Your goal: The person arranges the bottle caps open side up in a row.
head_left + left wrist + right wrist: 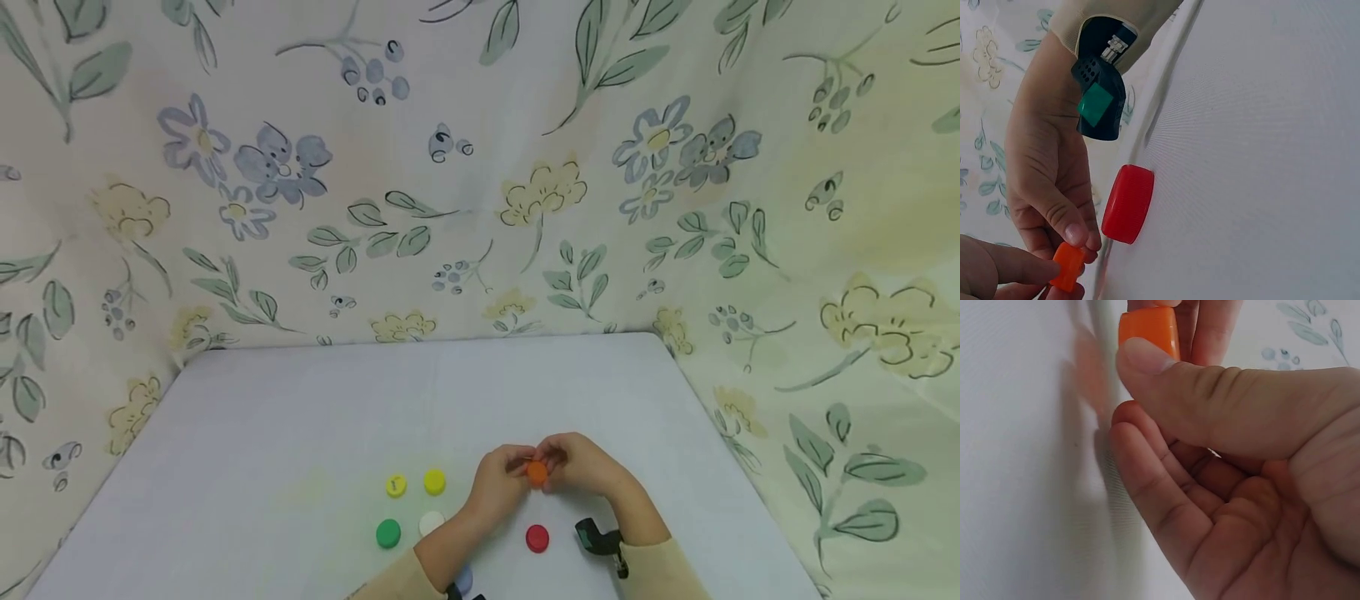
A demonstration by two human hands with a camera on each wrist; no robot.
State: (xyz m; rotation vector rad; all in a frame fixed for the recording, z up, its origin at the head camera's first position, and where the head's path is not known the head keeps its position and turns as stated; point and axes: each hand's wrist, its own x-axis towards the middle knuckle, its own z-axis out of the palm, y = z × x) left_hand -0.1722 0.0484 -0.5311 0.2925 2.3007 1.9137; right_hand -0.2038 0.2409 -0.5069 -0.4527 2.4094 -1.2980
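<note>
An orange bottle cap (537, 473) is between my two hands, just over the white table (315, 417). From its left side, my left hand (497, 487) pinches it with thumb and finger. My right hand (588, 468) grips it from the other side. In the right wrist view, the right thumb lies against the orange cap (1147, 328), its other fingers are curled below, and left-hand fingers show at the top. Nearer to me lies a red bottle cap (537, 538), whose ridged side shows large in the left wrist view.
Left of my hands lie two yellow caps (434, 482), a green cap (388, 533) and a white cap (431, 523). A blue cap (464, 578) is partly hidden by the left forearm. Floral cloth (465, 183) hangs behind the table. A black wrist camera (597, 537) juts from the right wrist.
</note>
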